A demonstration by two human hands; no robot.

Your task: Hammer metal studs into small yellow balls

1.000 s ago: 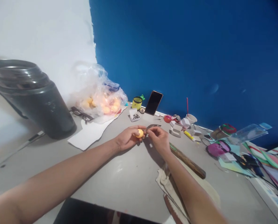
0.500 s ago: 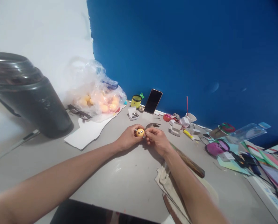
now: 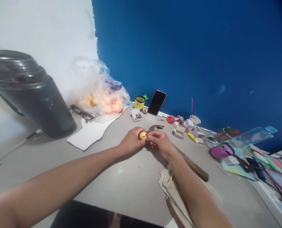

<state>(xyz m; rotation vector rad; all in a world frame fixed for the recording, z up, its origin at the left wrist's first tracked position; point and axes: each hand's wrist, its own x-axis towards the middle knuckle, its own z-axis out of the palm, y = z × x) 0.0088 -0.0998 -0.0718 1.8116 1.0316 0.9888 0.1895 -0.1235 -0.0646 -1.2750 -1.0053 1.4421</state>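
My left hand (image 3: 132, 139) is closed around a small orange ball (image 3: 143, 136), which has shiny silver and dark spots on its near face. Touching or almost touching the ball's right side, my right hand (image 3: 160, 141) has its thumb and forefinger pinched together. Whatever may be between those fingertips is too small to make out. A hammer lies under my right wrist: its dark head (image 3: 156, 127) shows behind the fingers and its wooden handle (image 3: 195, 166) runs toward the lower right. Beyond the hands stands an open small white box (image 3: 137, 116) with silver bits in it.
A big dark flask (image 3: 43, 101) stands at left, near eyeglasses (image 3: 81, 112), white paper (image 3: 84, 137) and a plastic bag of orange balls (image 3: 105, 99). A phone (image 3: 157, 102) leans on the blue wall. Cloth gloves (image 3: 170, 186) lie under my right forearm; a clear bottle (image 3: 254, 136) lies at right.
The ball has turned slightly in my left hand, so its shiny spots sit differently. My right fingers stay pinched at its side. The whole view has shifted a little.
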